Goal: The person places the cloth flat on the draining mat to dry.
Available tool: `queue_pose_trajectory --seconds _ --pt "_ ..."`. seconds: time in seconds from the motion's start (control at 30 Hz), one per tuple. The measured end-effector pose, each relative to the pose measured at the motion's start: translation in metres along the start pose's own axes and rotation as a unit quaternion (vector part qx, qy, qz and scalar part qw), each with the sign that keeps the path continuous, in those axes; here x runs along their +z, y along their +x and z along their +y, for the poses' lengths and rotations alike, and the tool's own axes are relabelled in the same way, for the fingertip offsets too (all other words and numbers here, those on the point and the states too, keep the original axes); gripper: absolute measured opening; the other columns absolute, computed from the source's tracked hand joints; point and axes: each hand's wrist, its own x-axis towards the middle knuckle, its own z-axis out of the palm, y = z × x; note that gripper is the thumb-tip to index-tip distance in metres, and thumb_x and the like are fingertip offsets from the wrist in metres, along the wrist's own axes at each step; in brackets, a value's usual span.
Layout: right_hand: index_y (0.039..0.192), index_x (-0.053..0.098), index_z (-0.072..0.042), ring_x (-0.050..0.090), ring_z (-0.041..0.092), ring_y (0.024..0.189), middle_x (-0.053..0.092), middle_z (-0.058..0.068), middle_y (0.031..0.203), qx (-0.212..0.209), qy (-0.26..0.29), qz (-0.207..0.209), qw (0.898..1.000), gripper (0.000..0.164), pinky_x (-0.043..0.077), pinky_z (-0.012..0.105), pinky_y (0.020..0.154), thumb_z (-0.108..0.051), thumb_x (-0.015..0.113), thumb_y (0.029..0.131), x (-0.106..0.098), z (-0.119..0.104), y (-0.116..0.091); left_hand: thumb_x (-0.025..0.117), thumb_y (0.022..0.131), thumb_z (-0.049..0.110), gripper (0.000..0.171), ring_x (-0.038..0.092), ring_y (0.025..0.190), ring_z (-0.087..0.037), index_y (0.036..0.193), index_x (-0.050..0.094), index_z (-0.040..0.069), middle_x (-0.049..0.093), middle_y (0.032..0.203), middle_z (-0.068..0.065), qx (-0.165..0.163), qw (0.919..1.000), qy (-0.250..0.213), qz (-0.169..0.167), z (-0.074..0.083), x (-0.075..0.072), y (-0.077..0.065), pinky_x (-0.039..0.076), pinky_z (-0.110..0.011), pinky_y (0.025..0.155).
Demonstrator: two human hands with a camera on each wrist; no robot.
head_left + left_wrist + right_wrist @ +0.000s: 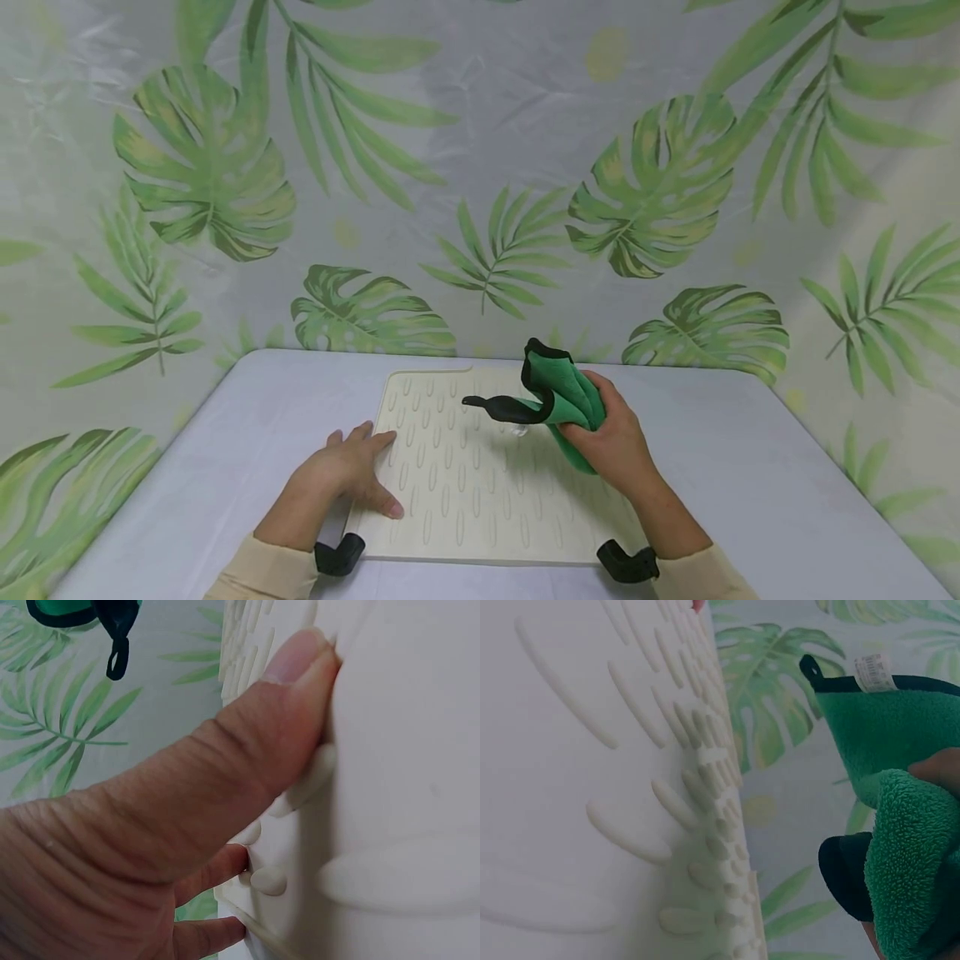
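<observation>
White tag (874,673) is showing on green cloth (892,731), right wrist view; its tiny print is blurring, nothing is reading clearly.

And there's a gap over the mat (446,500), between left hand (348,471) and green cloth (573,393); right hand (618,442) crowds one side, leaf-print sheet (510,150) walls the back

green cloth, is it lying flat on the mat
No, the right hand holds the green cloth bunched above the ridged mat.
</observation>
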Motion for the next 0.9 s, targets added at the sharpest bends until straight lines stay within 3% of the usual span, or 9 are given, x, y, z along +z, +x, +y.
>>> queue_pose_trajectory --seconds 0.9 --pt "0.151 0.043 -0.022 0.059 0.029 0.107 0.059 0.012 0.137 -0.004 -0.002 0.001 1.0 0.07 0.049 0.038 0.083 -0.023 0.076 0.089 0.0014 0.0036 -0.0003 0.098 0.047 0.053 0.123 0.021 0.146 -0.065 0.153 0.048 0.015 0.03 0.164 -0.027 -0.01 0.9999 0.0 0.01 0.0023 0.0033 0.0007 0.033 -0.08 0.106"
